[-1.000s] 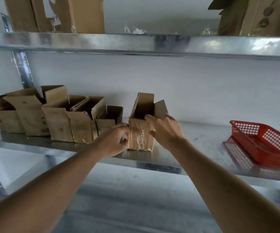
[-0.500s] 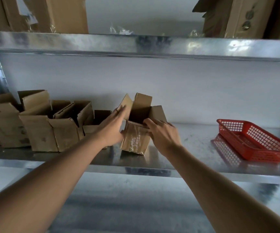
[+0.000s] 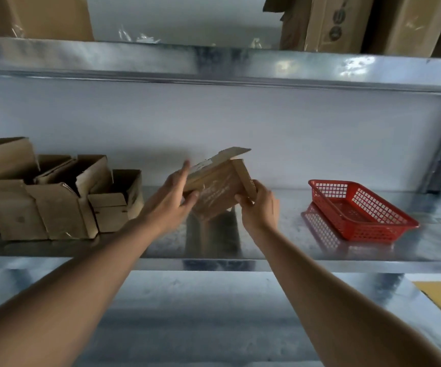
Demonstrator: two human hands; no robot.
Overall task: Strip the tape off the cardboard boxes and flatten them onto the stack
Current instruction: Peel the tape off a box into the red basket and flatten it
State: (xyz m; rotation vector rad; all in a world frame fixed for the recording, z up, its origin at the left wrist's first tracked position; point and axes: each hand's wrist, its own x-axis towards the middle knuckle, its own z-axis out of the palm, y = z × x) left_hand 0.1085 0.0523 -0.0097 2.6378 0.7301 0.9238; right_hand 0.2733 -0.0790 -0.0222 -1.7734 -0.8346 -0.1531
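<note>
A small brown cardboard box [image 3: 218, 190] with clear tape across its face is tilted onto its side, lifted a little above the metal shelf [image 3: 280, 250]. My left hand [image 3: 173, 198] lies against its left side, fingers straight and thumb under the face. My right hand [image 3: 260, 207] grips the box's right end flap, fingers curled round its edge. A row of open cardboard boxes [image 3: 55, 200] stands on the shelf at the left.
A red plastic basket [image 3: 359, 207] sits on the shelf at the right. An upper metal shelf [image 3: 214, 64] carries larger cardboard boxes [image 3: 346, 22]. A lower shelf lies beneath my arms. A metal upright stands at the far right.
The box was upright on the shelf between my hands; now it is tipped sideways and raised off the shelf. The view has shifted to the right.
</note>
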